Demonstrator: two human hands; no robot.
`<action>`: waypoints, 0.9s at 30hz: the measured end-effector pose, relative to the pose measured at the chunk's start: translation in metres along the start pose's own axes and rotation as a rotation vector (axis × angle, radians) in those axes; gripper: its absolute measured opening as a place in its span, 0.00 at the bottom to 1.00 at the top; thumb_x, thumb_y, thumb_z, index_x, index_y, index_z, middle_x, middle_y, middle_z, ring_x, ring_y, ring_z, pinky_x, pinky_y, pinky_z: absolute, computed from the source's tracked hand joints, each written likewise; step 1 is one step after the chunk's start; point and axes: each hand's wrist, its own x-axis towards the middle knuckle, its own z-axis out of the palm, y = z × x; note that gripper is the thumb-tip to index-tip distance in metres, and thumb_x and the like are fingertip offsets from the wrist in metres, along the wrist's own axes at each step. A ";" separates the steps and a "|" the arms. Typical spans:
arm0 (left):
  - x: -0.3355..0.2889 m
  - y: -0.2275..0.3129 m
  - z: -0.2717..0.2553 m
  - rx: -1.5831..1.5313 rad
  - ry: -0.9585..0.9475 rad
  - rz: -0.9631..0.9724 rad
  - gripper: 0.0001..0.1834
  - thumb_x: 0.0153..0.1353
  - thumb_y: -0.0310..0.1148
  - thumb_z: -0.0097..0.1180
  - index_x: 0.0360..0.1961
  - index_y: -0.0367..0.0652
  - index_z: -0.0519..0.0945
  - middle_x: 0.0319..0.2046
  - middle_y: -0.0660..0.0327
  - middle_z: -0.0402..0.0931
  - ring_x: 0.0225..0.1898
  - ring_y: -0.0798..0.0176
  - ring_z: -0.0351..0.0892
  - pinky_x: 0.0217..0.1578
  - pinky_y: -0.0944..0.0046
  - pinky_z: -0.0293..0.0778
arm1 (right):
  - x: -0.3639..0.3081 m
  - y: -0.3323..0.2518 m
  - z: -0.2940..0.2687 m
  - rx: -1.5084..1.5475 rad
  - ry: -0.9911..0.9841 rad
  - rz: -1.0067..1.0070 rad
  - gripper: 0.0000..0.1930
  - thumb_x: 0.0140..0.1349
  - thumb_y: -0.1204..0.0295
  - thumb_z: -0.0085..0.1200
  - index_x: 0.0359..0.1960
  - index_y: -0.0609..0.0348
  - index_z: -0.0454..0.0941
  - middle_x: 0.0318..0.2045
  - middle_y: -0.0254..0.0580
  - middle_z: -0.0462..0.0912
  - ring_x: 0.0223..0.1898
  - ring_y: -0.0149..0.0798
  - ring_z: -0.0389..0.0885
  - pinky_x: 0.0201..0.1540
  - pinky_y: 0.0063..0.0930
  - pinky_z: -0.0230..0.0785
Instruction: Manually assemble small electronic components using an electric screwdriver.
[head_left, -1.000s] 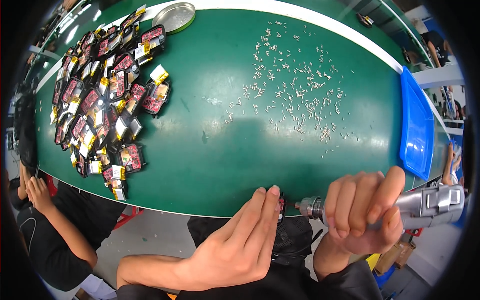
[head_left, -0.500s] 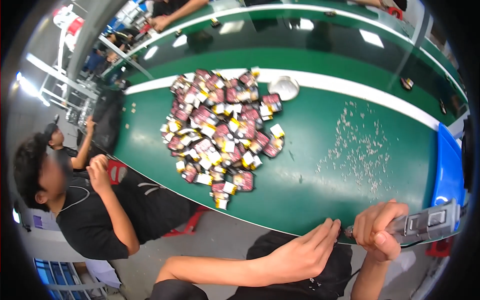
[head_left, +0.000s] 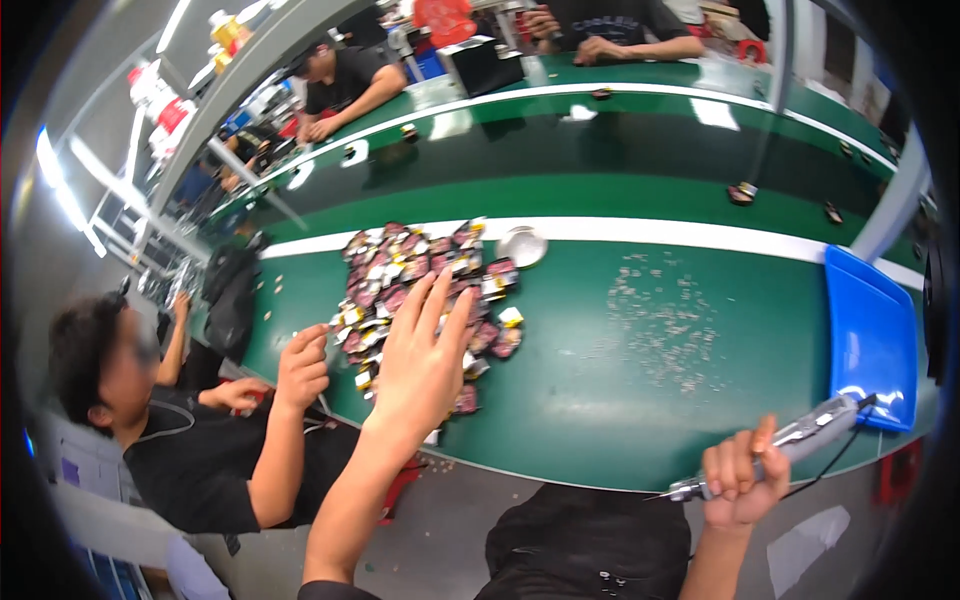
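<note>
The person's left hand (head_left: 420,365) is stretched forward with fingers spread and straight, its grip released and holding nothing. It hangs over the near edge of a heap of small dark-red and yellow packets (head_left: 425,285) lying on the green tabletop (head_left: 620,400); whether the fingertips actually touch the packets cannot be told from this angle.

The right hand (head_left: 738,480) sits well off to the right of the left one, at the near rim of the tabletop, its grip clenched around a grey pen-shaped power tool (head_left: 785,445). The tool's thin tip points left and its cable end points right, toward a blue tray (head_left: 872,335) resting on the tabletop just beyond that hand.

Between the two hands and farther out, a scatter of tiny pale bits (head_left: 665,315) lies on the green surface. Just past the packets is a small round metal dish (head_left: 522,246).

To the left of the left hand, a neighbouring worker's hand (head_left: 302,365) is raised with fingers curled near the same heap.
</note>
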 end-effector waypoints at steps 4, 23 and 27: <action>0.013 0.047 0.012 -0.266 -0.093 0.146 0.17 0.47 0.19 0.55 0.42 0.33 0.77 0.46 0.48 0.73 0.50 0.46 0.73 0.51 0.54 0.72 | -0.006 0.012 -0.012 0.062 0.111 0.031 0.06 0.59 0.70 0.45 0.32 0.58 0.70 0.08 0.30 0.58 0.09 0.28 0.56 0.18 0.27 0.57; 0.034 0.085 0.056 -0.332 -0.115 0.346 0.08 0.46 0.21 0.55 0.29 0.34 0.72 0.29 0.53 0.69 0.32 0.52 0.72 0.32 0.56 0.71 | -0.015 0.007 -0.018 0.166 0.067 0.057 0.07 0.63 0.71 0.45 0.39 0.60 0.72 0.11 0.31 0.61 0.15 0.31 0.62 0.24 0.29 0.59; 0.027 0.082 0.056 -0.312 -0.166 0.095 0.07 0.49 0.19 0.51 0.29 0.35 0.66 0.27 0.46 0.65 0.30 0.42 0.68 0.31 0.49 0.66 | -0.018 0.018 -0.021 0.206 0.080 0.127 0.07 0.63 0.73 0.46 0.40 0.62 0.71 0.13 0.32 0.62 0.17 0.30 0.63 0.26 0.27 0.60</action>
